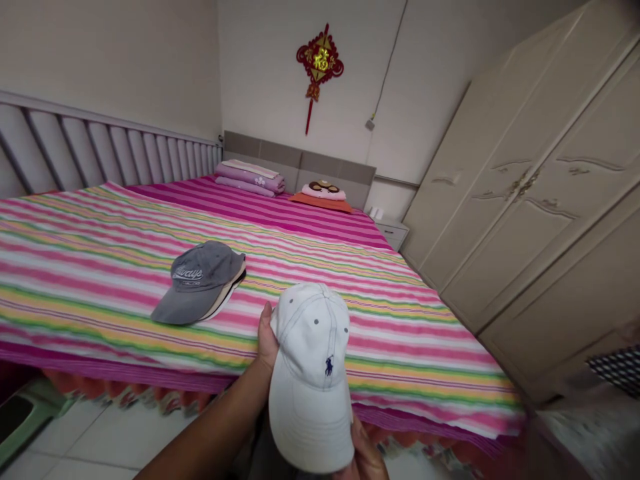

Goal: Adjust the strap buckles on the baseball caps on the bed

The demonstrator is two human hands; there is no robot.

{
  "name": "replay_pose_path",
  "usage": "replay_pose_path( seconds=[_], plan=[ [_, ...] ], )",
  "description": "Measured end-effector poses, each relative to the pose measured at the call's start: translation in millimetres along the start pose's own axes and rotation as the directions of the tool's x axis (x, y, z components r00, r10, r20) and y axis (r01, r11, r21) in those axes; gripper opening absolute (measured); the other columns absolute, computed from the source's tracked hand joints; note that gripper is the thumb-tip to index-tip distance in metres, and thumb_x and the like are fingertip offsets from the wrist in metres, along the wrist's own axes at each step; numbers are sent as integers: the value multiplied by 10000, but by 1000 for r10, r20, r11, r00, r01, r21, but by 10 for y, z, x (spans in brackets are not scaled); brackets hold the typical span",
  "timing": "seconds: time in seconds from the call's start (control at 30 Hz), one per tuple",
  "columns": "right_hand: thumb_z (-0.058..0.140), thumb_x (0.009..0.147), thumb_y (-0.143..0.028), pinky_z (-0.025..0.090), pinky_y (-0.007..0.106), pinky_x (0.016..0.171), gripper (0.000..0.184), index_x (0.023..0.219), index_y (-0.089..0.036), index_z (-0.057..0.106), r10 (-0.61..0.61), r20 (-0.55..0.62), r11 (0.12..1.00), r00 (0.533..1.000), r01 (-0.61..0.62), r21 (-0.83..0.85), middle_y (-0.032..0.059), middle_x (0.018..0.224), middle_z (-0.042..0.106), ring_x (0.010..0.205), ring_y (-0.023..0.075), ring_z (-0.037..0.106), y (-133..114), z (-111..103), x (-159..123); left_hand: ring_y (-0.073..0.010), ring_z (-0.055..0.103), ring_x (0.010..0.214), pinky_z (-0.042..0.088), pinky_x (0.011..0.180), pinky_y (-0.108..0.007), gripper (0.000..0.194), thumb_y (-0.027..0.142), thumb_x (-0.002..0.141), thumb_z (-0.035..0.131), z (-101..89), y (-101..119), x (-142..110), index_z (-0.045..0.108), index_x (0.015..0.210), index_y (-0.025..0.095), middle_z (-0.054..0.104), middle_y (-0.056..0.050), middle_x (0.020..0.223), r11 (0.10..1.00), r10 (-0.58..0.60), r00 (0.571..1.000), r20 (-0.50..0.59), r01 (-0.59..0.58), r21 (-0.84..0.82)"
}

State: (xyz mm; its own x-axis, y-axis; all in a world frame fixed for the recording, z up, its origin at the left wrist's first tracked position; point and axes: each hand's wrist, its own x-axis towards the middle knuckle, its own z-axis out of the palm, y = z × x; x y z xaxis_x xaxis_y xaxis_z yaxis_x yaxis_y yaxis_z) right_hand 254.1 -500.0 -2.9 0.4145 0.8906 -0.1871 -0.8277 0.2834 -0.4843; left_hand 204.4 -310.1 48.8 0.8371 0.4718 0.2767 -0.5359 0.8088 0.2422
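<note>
My left hand (267, 335) and my right hand (367, 453) hold a white baseball cap (310, 373) up in front of me, above the bed's near edge. The left fingers grip its side, and the right hand is at the lower edge by the brim. A small navy polo-player logo is stitched on its front. On the striped bedspread (410, 347), to the left of my hands, lies a grey cap (199, 283) with white lettering. Pale cap edges show beneath it, so it seems stacked on at least one other cap. Neither hand touches it.
A tall cream wardrobe (530, 200) lines the right side of the bed. Pillows (323, 193) and folded bedding (250, 178) lie by the headboard (300, 160). A grey slatted bed rail (100, 147) runs along the left wall. A small white bedside cabinet (393, 233) stands in the far corner.
</note>
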Motion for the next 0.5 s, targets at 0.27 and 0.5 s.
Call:
replay_pose_path(
  seconds=[0.27,0.5],
  plan=[
    [749,601,-216,488,275,814,181,776,-230,704,-159,-25,984,987,157,-90,30,799,725,769,135,652,-802,-108,153,-291,439,1154,270,965,-416,678,630,791,277,-347,-363,-187,503,1188,128,542,-141,1195,915,-400,916,14,400,-50],
    [767,541,-134,516,195,589,195,712,-159,677,-352,-177,922,919,308,-232,18,727,716,653,119,648,-1740,-400,685,-276,514,1074,324,918,-412,541,539,775,448,-889,-149,-626,562,1147,162,555,-141,1186,796,-586,783,-209,604,29]
  ],
)
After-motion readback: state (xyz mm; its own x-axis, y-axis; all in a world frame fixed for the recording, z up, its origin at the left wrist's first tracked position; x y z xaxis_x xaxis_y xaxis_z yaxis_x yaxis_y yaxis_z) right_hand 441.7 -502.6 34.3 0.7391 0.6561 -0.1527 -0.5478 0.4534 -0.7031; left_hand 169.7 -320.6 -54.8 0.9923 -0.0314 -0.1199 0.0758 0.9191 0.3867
